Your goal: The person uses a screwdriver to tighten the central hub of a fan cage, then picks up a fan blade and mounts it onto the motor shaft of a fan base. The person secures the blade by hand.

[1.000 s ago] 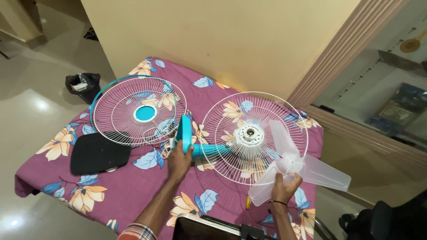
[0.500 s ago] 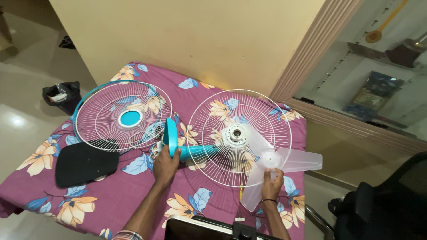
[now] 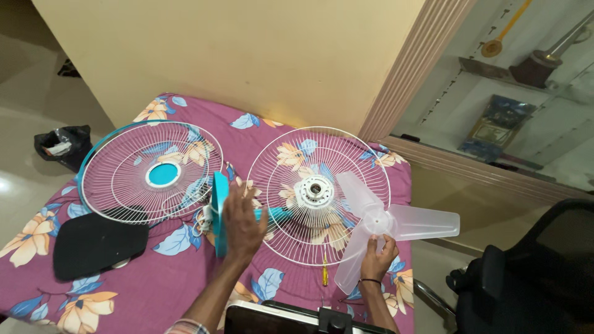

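A purple floral cloth (image 3: 185, 272) covered the table, with open floor off its left edge. From the left lay a black pad (image 3: 96, 242), then a loose grille (image 3: 148, 173). The left hand (image 3: 242, 224), fingers spread wide, hovered over the teal base (image 3: 219, 207). A second grille (image 3: 318, 193) held the motor. The right hand (image 3: 377, 256) gripped the clear blade (image 3: 387, 226), overhanging the table's right edge.

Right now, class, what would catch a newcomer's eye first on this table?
A translucent three-blade fan propeller at the right, held at its hub by the right hand. Beside it lies the rear wire guard with the motor; the left hand is over the teal stand. At far left lies the front guard.
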